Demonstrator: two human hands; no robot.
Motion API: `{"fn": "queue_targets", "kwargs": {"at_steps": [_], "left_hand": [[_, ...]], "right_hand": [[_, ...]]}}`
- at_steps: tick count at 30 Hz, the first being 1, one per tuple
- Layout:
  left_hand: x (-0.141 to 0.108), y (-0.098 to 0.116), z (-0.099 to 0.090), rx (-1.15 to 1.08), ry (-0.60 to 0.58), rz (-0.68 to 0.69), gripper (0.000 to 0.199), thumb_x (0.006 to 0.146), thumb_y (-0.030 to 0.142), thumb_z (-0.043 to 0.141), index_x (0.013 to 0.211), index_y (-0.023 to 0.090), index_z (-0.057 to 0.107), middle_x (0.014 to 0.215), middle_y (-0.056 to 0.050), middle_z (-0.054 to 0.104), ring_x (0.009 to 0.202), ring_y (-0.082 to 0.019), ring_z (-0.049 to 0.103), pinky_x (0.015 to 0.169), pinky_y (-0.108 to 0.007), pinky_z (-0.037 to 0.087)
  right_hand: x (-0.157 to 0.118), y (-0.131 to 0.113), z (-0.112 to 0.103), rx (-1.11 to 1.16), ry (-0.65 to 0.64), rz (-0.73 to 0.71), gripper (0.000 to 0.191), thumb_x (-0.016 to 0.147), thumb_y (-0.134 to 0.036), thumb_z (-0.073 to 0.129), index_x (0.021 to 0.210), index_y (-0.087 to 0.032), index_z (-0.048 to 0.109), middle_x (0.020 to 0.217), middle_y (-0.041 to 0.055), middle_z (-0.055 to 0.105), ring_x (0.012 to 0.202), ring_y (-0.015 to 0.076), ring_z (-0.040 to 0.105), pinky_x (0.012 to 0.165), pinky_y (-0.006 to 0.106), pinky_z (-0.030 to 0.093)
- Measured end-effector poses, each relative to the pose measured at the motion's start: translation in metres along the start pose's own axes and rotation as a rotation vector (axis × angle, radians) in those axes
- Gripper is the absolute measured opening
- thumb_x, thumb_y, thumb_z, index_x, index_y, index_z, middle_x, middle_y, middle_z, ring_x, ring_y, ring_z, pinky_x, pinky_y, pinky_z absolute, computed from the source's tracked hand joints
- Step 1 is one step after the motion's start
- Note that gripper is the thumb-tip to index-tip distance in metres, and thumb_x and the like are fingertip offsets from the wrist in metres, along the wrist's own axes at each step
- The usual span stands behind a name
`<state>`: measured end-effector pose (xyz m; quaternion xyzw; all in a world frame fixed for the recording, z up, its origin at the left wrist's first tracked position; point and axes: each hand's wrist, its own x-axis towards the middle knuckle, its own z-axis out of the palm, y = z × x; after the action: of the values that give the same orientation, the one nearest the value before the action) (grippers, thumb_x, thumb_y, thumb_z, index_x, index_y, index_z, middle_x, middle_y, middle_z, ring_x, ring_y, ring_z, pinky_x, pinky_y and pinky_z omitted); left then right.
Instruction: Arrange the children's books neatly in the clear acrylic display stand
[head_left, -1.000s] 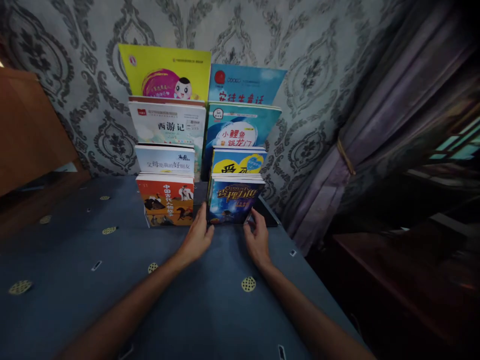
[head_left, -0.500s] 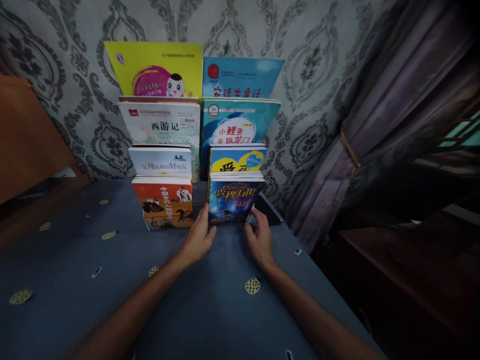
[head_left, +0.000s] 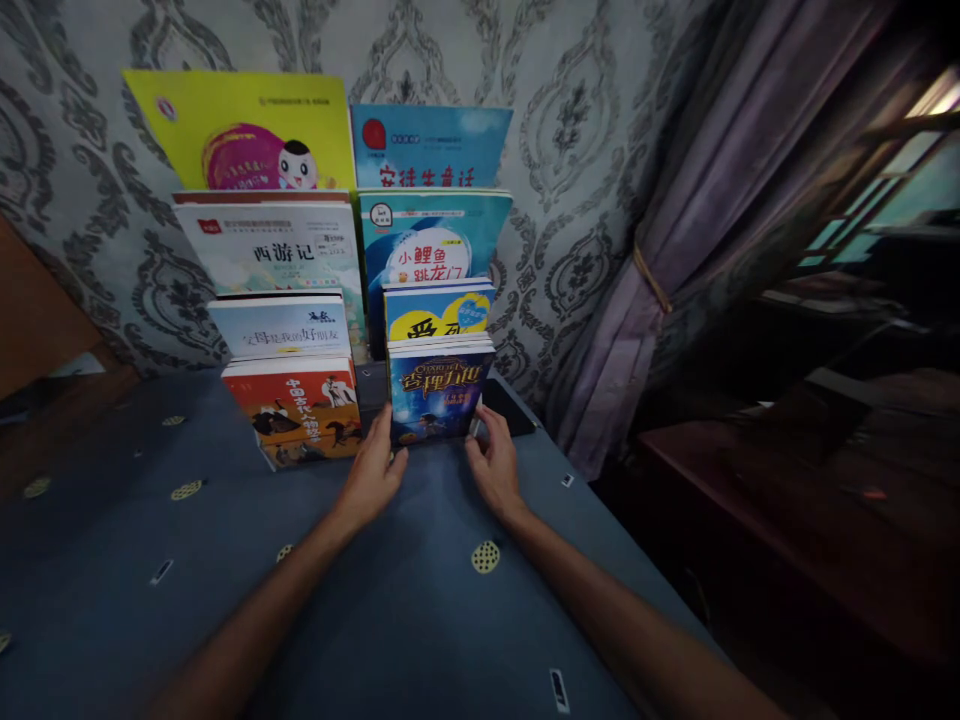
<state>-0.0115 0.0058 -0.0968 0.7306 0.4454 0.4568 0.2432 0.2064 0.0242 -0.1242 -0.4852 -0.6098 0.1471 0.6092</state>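
Observation:
A dark blue book (head_left: 441,395) stands upright at the front of the right-hand row of books. My left hand (head_left: 373,470) is at its left edge, fingers stretched along the side and thumb apart. Against the lower right edge rests my right hand (head_left: 493,460), its fingers bent round the side. The two hands clasp the book between them; some fingertips are hidden. Behind it stand a blue-and-yellow book (head_left: 439,308), a teal book (head_left: 442,235) and a blue book (head_left: 435,145). An orange-red book (head_left: 300,415) fronts the left-hand row, beside my left hand.
Behind the orange-red book rise a pale blue book (head_left: 281,322), a white book (head_left: 274,245) and a tall yellow-green book (head_left: 247,110). A blue-grey patterned cloth (head_left: 420,610) covers the table. Patterned wallpaper (head_left: 577,130) is behind; a tied purple curtain (head_left: 622,350) hangs right.
The view has turned slightly right, so the books and hands appear further left. Both hands stay at the sides of the dark blue book.

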Motion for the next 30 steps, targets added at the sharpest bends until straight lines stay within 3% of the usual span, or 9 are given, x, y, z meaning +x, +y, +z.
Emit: {"fn": "queue_targets", "kwargs": {"at_steps": [5, 9, 15, 26, 30], "left_hand": [[0.000, 0.003, -0.003, 0.002, -0.043, -0.023, 0.076, 0.092, 0.026, 0.055, 0.160, 0.017, 0.024, 0.166, -0.017, 0.031, 0.153, -0.030, 0.031, 0.124, -0.053, 0.030], [0.003, 0.008, -0.003, -0.026, -0.042, -0.041, 0.081, 0.090, 0.027, 0.057, 0.161, 0.017, 0.020, 0.168, -0.017, 0.027, 0.155, -0.031, 0.028, 0.125, -0.052, 0.029], [0.009, 0.010, 0.003, -0.104, -0.010, -0.049, 0.086, 0.089, 0.026, 0.058, 0.162, 0.014, 0.016, 0.168, -0.018, 0.026, 0.153, -0.032, 0.030, 0.123, -0.051, 0.034], [0.015, 0.023, -0.007, -0.067, -0.037, -0.039, 0.081, 0.090, 0.024, 0.055, 0.161, 0.012, 0.018, 0.166, -0.020, 0.028, 0.153, -0.032, 0.031, 0.122, -0.054, 0.035], [-0.005, 0.026, -0.005, -0.020, -0.038, -0.086, 0.082, 0.089, 0.022, 0.055, 0.160, 0.004, 0.019, 0.166, -0.025, 0.025, 0.155, -0.034, 0.026, 0.125, -0.054, 0.029]], "right_hand": [[-0.001, 0.000, -0.003, -0.003, -0.002, -0.006, 0.046, 0.086, -0.024, 0.052, 0.131, -0.022, 0.060, 0.135, 0.0133, 0.059, 0.127, 0.0284, 0.057, 0.097, 0.048, 0.056], [0.004, -0.007, -0.010, -0.001, -0.001, 0.013, 0.052, 0.090, -0.035, 0.057, 0.140, -0.023, 0.054, 0.139, 0.0132, 0.060, 0.130, 0.0293, 0.056, 0.111, 0.054, 0.045], [0.026, -0.029, -0.011, 0.204, -0.035, 0.079, 0.064, 0.094, -0.050, 0.057, 0.150, -0.021, 0.047, 0.156, 0.0137, 0.049, 0.144, 0.0308, 0.046, 0.119, 0.053, 0.037], [0.033, -0.036, -0.004, 0.259, -0.003, 0.125, 0.065, 0.086, -0.050, 0.063, 0.143, -0.020, 0.056, 0.149, 0.0115, 0.058, 0.138, 0.0308, 0.053, 0.117, 0.052, 0.041], [0.027, -0.038, -0.012, 0.223, -0.010, 0.115, 0.065, 0.086, -0.049, 0.063, 0.143, -0.019, 0.056, 0.150, 0.0125, 0.057, 0.139, 0.0318, 0.052, 0.116, 0.053, 0.041]]}}
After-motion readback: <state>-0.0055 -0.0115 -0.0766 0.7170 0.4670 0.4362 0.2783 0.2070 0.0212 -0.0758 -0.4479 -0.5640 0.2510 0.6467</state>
